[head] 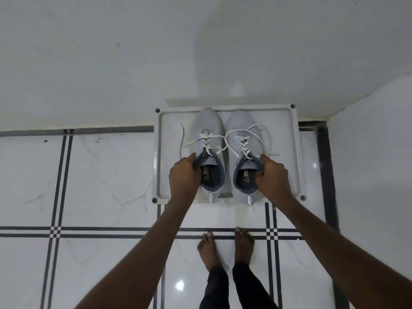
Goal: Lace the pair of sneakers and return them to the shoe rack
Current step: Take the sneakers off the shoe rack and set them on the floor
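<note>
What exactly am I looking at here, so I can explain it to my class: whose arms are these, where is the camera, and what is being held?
There is no machine. A person wears a camera on the head, looking down, so you see their own arms and bare feet. The left hand grips the collar of the left sneaker; the right hand grips the right sneaker. Both pale grey sneakers sit side by side on a light shoe rack against the wall. White laces are threaded, their ends loose.

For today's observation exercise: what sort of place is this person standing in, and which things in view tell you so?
Probably a corner inside a home. A pale shoe rack stands against a plain white wall, the glossy floor tiles carry dark stripes, and the person's bare feet stand on them.
</note>
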